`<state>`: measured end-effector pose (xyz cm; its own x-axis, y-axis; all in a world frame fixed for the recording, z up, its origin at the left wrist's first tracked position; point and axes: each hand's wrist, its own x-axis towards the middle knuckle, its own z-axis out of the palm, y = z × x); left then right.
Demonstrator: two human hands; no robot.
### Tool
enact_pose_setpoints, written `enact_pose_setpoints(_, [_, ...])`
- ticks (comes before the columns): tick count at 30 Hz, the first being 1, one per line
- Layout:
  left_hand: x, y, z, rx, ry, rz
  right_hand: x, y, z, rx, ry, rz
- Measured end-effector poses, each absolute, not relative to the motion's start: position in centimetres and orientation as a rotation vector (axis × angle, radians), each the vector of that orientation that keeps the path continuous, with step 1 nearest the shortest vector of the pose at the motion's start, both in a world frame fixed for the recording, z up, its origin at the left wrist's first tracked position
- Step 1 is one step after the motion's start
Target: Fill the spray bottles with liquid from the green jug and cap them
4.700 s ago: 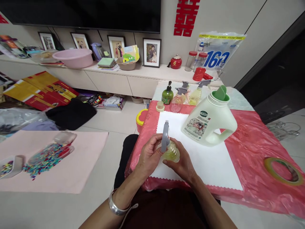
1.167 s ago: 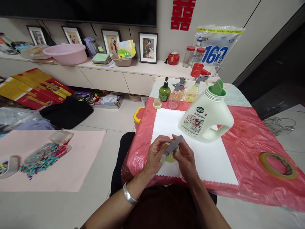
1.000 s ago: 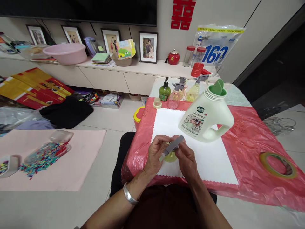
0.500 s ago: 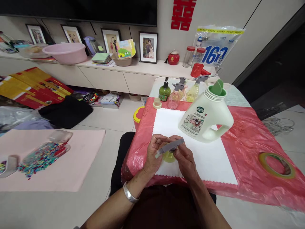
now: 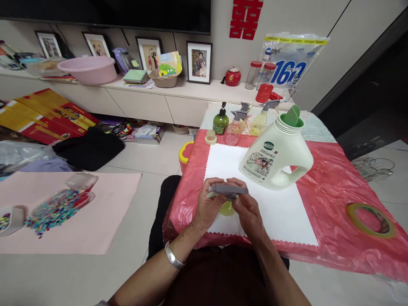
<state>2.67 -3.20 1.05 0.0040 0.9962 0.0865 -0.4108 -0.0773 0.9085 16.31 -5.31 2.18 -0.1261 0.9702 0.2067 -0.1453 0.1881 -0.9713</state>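
Both my hands are closed around the grey trigger head of a spray bottle point(image 5: 227, 208) with a clear yellow body, upright over a white sheet point(image 5: 277, 216). My left hand point(image 5: 205, 207) grips the nozzle side of the spray head point(image 5: 226, 189). From the other side, my right hand point(image 5: 249, 209) pinches near the collar, its fingers curled behind the head. The bottle's lower part shows between my wrists. Beyond my hands stands a large pale green detergent jug point(image 5: 277, 155), its mouth open with a green piece point(image 5: 292, 115) sticking out.
A green pump bottle point(image 5: 220, 123), a pinkish spray bottle point(image 5: 233, 132), other spray bottles and a cap point(image 5: 211, 137) stand at the table's far side. A tape roll point(image 5: 369, 219) lies right on the red plastic cover point(image 5: 344, 178). Beads point(image 5: 55, 214) are scattered on a pink mat point(image 5: 105, 212).
The grey spray head has turned between my hands, from slanting to nearly level across my view. My fingers have shifted slightly around it, while the jug and other bottles stay in place.
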Motion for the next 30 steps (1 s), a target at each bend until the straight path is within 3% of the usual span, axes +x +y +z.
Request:
enact_pose_setpoints(7, [2.9,-3.3,0.4,0.765,0.756,1.423,15.4,-5.4,1.6,-0.926,-1.145,1.128])
enact_pose_setpoints(17, [3.2,-3.6,0.9,0.820,0.680,1.430,16.3,-5.2,2.5,-0.893,-1.347,1.208])
enact_pose_setpoints(30, [2.3,-3.7,0.2,1.003,0.622,1.345,15.7,-5.4,2.4,-0.963,-1.352,0.957])
